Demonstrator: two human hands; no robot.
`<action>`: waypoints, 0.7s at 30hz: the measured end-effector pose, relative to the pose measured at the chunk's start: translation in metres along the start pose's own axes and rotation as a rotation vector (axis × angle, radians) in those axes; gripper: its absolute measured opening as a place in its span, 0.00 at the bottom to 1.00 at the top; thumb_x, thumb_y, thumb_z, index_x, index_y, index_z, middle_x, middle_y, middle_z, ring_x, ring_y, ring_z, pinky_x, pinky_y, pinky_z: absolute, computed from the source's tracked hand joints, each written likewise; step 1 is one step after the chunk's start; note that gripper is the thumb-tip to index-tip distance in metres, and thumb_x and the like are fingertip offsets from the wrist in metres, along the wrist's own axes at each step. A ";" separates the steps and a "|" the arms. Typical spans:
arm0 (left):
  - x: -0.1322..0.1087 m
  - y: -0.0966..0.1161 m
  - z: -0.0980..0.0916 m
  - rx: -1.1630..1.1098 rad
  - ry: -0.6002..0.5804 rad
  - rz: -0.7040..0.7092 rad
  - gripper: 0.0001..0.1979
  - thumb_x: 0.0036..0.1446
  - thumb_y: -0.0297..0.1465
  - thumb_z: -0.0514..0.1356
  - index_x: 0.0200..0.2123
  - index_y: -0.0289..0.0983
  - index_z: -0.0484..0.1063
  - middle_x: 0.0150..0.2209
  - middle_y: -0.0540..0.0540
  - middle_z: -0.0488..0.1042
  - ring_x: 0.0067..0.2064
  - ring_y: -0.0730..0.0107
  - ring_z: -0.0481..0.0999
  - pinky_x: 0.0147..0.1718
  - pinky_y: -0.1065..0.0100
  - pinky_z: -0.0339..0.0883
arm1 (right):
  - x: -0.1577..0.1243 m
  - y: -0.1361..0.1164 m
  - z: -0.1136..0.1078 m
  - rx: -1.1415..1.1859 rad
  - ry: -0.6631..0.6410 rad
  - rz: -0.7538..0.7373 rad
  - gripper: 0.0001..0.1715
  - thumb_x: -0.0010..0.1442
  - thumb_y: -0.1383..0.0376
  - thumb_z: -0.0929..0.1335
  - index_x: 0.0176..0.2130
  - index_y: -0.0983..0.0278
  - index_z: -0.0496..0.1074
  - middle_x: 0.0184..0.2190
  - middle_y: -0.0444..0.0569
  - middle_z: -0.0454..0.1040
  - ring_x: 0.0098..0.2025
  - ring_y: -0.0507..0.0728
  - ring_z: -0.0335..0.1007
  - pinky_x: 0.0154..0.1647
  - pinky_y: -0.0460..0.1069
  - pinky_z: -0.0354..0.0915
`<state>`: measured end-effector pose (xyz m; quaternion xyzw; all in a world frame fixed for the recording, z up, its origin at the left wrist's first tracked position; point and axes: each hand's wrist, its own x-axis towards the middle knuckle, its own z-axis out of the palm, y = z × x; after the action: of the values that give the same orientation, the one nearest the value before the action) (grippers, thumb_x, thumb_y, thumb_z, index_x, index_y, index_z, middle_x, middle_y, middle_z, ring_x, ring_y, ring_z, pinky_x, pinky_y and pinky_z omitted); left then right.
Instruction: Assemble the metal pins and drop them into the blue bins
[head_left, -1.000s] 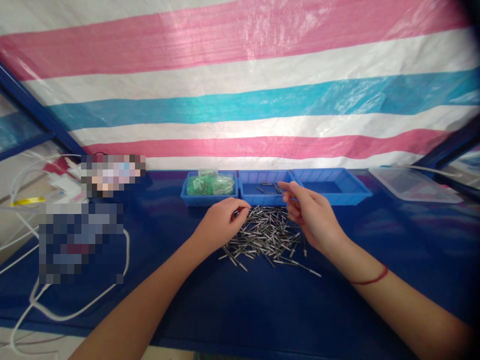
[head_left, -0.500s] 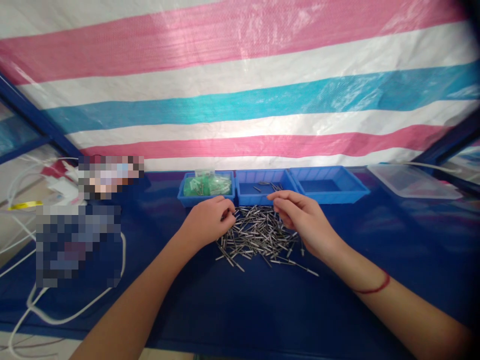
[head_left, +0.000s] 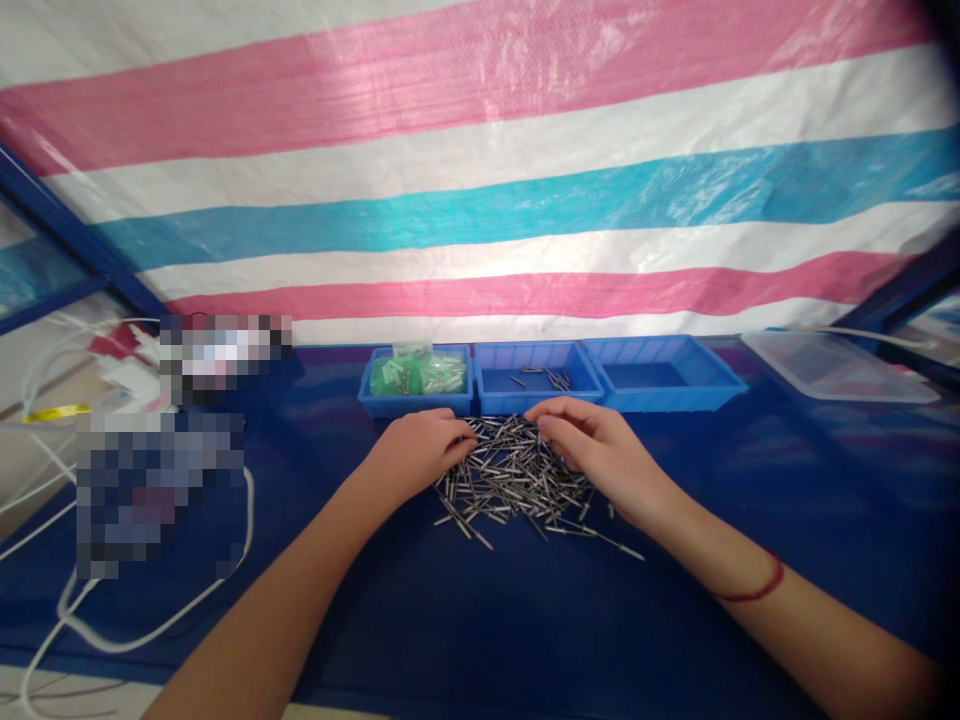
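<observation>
A heap of silver pop rivets (head_left: 510, 475) lies loose on the blue tabletop (head_left: 480, 620). My left hand (head_left: 424, 450) is at the heap's left side, its thumb and fingers drawn together against the rivets. Over the heap's upper right edge is my right hand (head_left: 581, 435), thumb and forefinger pinched. What either pinch holds is too small or hidden to tell. Just behind the heap stands a blue bin (head_left: 536, 403) with several rivets on its floor.
Left of that bin, another blue bin (head_left: 416, 405) holds green-and-clear bags (head_left: 409, 375). A third blue bin (head_left: 667, 400) stands to the right, then a translucent lid (head_left: 832, 365). White cables (head_left: 247, 520) run across the left side. A striped sheet (head_left: 480, 220) hangs behind.
My right hand has come down and left, from the middle bin's front edge to the heap. The rivets in that bin show more fully. My left fingers have closed further at the heap.
</observation>
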<state>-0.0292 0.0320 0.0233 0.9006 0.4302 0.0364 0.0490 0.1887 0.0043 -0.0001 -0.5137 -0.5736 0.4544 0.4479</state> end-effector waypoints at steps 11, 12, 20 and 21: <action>0.010 0.018 0.002 0.188 -0.031 0.031 0.11 0.62 0.37 0.55 0.38 0.39 0.76 0.36 0.46 0.72 0.36 0.65 0.75 0.30 0.70 0.64 | -0.002 -0.002 0.006 -0.070 -0.042 0.021 0.13 0.56 0.61 0.64 0.36 0.65 0.75 0.21 0.42 0.67 0.20 0.48 0.54 0.20 0.46 0.51; 0.010 0.018 0.002 0.191 -0.036 0.029 0.11 0.62 0.37 0.56 0.37 0.39 0.76 0.36 0.46 0.72 0.37 0.65 0.75 0.30 0.70 0.64 | -0.003 -0.002 0.006 -0.087 -0.048 0.015 0.13 0.56 0.61 0.64 0.36 0.65 0.75 0.22 0.43 0.68 0.20 0.49 0.55 0.20 0.46 0.52; 0.006 0.013 0.007 0.159 -0.025 0.016 0.09 0.63 0.34 0.54 0.38 0.37 0.72 0.39 0.47 0.70 0.36 0.68 0.74 0.30 0.71 0.64 | -0.004 0.001 0.006 -0.208 -0.080 -0.101 0.13 0.58 0.61 0.64 0.37 0.64 0.75 0.31 0.48 0.75 0.31 0.55 0.67 0.32 0.49 0.61; 0.005 0.012 0.007 0.150 -0.012 0.022 0.09 0.63 0.34 0.54 0.38 0.37 0.71 0.38 0.47 0.70 0.36 0.68 0.73 0.30 0.71 0.64 | -0.005 0.002 0.006 -0.229 -0.083 -0.108 0.14 0.58 0.61 0.63 0.37 0.64 0.75 0.31 0.48 0.75 0.31 0.55 0.67 0.32 0.49 0.61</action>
<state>-0.0161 0.0281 0.0177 0.9067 0.4215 -0.0005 -0.0164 0.1835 -0.0004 -0.0036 -0.5109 -0.6665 0.3819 0.3860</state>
